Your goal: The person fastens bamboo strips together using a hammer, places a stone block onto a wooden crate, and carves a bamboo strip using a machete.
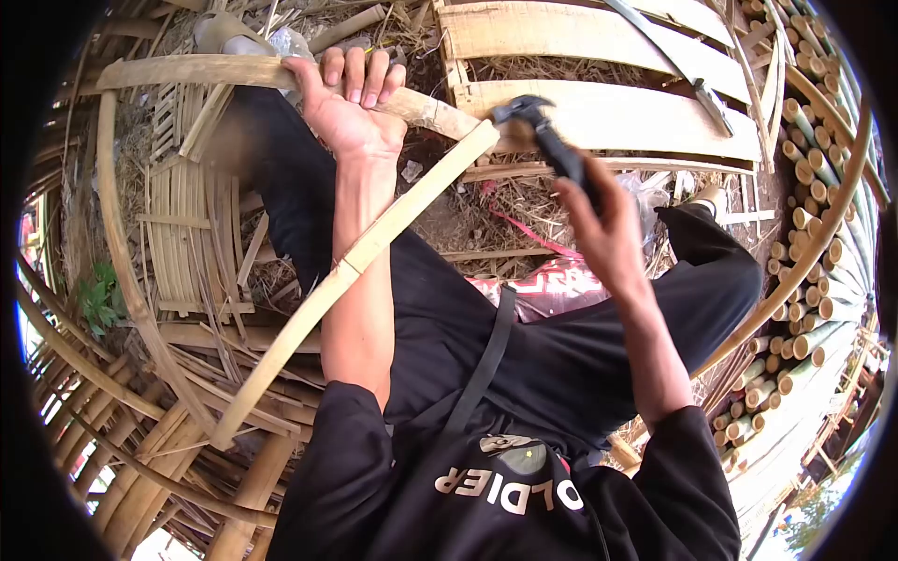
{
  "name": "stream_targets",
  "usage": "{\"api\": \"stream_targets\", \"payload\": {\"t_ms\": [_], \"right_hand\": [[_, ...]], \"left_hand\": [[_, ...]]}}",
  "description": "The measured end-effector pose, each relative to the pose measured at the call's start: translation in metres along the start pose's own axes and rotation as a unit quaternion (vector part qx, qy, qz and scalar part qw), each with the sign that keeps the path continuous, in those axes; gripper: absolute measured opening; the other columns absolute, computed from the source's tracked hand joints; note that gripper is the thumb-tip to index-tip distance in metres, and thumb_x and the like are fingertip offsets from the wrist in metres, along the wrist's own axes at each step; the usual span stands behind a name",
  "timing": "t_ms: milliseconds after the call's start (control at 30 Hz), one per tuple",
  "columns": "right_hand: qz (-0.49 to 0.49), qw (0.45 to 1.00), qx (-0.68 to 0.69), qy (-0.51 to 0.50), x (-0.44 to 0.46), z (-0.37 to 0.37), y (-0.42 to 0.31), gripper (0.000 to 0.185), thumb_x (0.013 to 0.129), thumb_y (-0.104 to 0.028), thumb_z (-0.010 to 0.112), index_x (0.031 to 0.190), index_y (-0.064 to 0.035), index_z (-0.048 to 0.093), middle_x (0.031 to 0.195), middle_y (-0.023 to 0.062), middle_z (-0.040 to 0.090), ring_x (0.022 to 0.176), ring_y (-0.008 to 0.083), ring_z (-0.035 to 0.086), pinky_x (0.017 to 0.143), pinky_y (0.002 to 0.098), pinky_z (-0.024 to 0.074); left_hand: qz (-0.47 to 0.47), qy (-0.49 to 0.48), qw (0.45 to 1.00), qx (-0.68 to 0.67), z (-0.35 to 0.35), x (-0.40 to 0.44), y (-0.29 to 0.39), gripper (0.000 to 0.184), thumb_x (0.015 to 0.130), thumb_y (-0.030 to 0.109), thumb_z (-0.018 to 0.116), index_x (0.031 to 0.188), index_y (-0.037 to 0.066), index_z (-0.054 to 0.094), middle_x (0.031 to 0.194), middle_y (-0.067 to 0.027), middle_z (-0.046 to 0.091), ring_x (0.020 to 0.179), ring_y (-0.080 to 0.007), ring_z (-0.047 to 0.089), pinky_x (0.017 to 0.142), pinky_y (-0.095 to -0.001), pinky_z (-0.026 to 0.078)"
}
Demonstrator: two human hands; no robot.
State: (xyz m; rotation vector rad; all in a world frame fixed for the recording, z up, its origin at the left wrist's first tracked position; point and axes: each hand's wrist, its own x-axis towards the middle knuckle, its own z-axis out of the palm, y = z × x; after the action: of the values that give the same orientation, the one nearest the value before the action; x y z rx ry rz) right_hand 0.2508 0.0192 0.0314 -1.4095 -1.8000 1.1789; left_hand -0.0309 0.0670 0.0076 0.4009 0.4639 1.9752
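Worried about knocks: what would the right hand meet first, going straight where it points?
Beyond the hammer in its grip, the right hand would probably meet the nearest broad pale slat first, though depth is unclear.

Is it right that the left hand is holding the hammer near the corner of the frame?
Wrong hand: the right hand holds the hammer near the corner of the frame. The left hand grips the frame, as the head view shows.

- hammer (554, 150) by frame (351, 266), far-right corner
- knife (657, 45) on slatted panel (645, 126), ahead right
- stacked poles (809, 238) far right
- plant (99, 299) left of frame
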Motion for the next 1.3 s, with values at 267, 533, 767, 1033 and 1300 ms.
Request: {"api": "stream_targets", "payload": {"t_ms": [267,533,767,1033,1300], "right_hand": [[-0.103,0.992,-0.068,-0.012,0.006,-0.013,-0.001,0.044,0.093,0.000,0.063,0.136,0.0034,0.054,0.112,0.0254,0.068,0.103,0.0296,0.069,0.088,0.0352,0.0521],[-0.149,0.960,-0.215,-0.098,0.029,0.008,-0.038,0.054,0.090,-0.001,0.062,0.142,-0.0090,0.050,0.100,0.0232,0.063,0.091,0.0441,0.065,0.078,0.0501,0.0502],[-0.181,0.917,-0.235,-0.266,0.097,-0.041,-0.031,0.046,0.093,-0.013,0.068,0.137,-0.0074,0.057,0.115,0.0201,0.071,0.100,0.0313,0.071,0.087,0.0395,0.0543],[-0.085,0.869,-0.380,-0.305,0.118,-0.005,-0.089,0.042,0.098,-0.038,0.062,0.101,0.0034,0.069,0.079,0.0229,0.065,0.075,0.0373,0.064,0.073,0.0458,0.0478],[-0.095,0.810,-0.451,-0.363,0.122,-0.027,-0.120,0.047,0.100,-0.043,0.060,0.098,0.0040,0.067,0.064,0.0177,0.058,0.059,0.0284,0.057,0.061,0.0428,0.0443]], "left_hand": [[-0.018,0.013,1.000,-0.017,-0.019,0.005,-0.003,0.060,0.101,0.066,0.036,0.067,0.017,0.036,0.054,0.0054,0.025,0.048,-0.0087,0.023,0.048,-0.0248,0.023],[-0.032,-0.066,0.997,0.035,0.014,0.005,-0.005,0.059,0.102,0.065,0.035,0.066,0.018,0.033,0.053,0.0068,0.024,0.048,-0.0080,0.022,0.049,-0.0250,0.022],[-0.066,-0.048,0.996,0.027,0.009,0.016,-0.006,0.057,0.104,0.061,0.038,0.065,0.019,0.033,0.052,0.0068,0.023,0.047,-0.0086,0.021,0.047,-0.0250,0.022],[-0.098,-0.029,0.994,-0.038,0.008,0.021,-0.006,0.059,0.103,0.060,0.043,0.061,0.020,0.031,0.049,0.0049,0.021,0.041,-0.0106,0.022,0.043,-0.0261,0.024],[-0.101,-0.016,0.992,-0.070,0.019,0.016,-0.008,0.056,0.105,0.053,0.044,0.061,0.020,0.033,0.047,0.0038,0.022,0.037,-0.0122,0.022,0.041,-0.0274,0.024]]}}
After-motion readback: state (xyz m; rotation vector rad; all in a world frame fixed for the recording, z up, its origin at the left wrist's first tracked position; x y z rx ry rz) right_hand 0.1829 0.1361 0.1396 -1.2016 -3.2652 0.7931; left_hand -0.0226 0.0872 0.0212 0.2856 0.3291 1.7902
